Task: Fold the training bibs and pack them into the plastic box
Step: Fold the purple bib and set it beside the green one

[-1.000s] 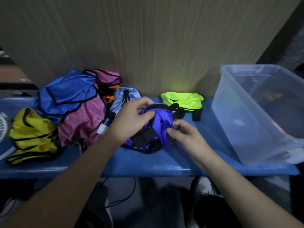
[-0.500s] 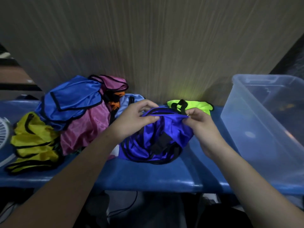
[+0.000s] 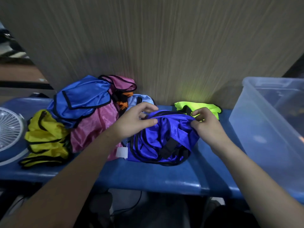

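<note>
At centre frame I am working the purple bib [image 3: 166,137], bunched on the blue bench [image 3: 164,176] just right of the unfolded pile [image 3: 85,111]. My left hand [image 3: 134,122] is pinching its top hem between thumb and fingers; my right hand [image 3: 207,125] is gripping the same hem further right. To fold well, I judge I should be drawing the hem taut and level, shaking out creases before doubling it. The plastic box [image 3: 243,116] is waiting at right frame.
</note>
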